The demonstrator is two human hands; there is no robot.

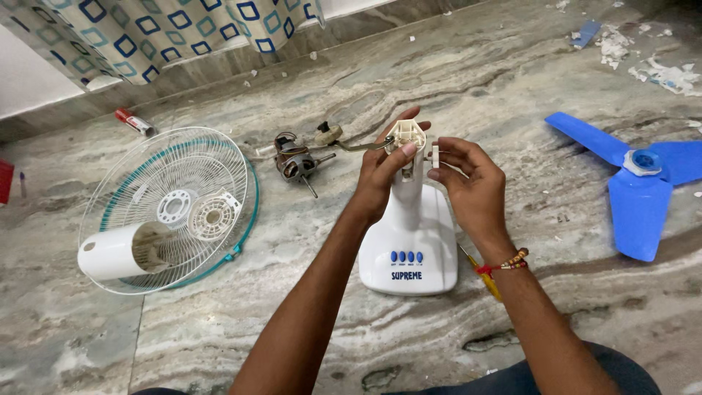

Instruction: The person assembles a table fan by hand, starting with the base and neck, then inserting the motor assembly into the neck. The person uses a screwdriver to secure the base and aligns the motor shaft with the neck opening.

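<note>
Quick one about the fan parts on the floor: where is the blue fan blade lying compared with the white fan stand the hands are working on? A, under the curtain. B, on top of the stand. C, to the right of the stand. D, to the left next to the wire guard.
C: the blue fan blade lies on the floor to the right of the white fan stand, while the wire guard is off to the left.

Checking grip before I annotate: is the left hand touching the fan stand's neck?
Touching. The head view shows the left hand wrapped around the neck of the fan stand, thumb on top.
</note>
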